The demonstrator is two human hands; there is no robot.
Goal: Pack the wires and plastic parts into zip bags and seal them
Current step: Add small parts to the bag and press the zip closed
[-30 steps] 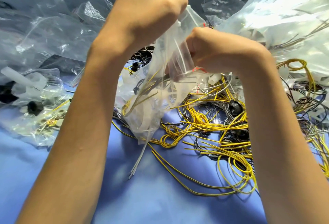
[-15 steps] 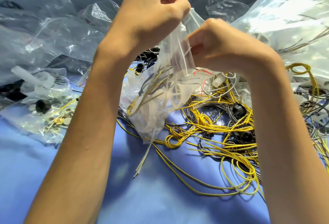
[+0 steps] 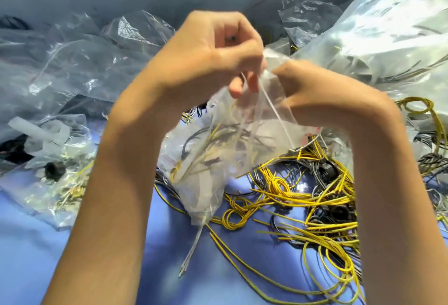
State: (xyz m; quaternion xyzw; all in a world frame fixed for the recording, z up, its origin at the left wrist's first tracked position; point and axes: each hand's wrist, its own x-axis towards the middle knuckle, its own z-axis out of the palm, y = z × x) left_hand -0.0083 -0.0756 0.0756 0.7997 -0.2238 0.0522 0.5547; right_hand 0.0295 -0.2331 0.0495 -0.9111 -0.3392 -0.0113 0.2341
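Note:
A clear zip bag (image 3: pixel 218 159) hangs between my hands above the blue table, holding yellow, black and white wires. Thin white wires (image 3: pixel 194 249) poke out through its bottom corner. My left hand (image 3: pixel 208 55) pinches the bag's top edge from the left. My right hand (image 3: pixel 312 91) grips the same top edge from the right, its fingers curled and partly hidden behind the plastic. The two hands almost touch at the zip strip. A tangle of loose yellow and black wires (image 3: pixel 315 203) lies on the table under my right forearm.
Filled bags with small parts (image 3: pixel 60 183) lie at the left. Crumpled clear bags (image 3: pixel 72 67) pile up at the back left, and a large clear bag (image 3: pixel 388 38) of wires fills the back right. The blue table surface (image 3: pixel 36 256) shows in front.
My right hand has risen and closed in on my left hand at the bag's top. The bag has swung up and tilted with them.

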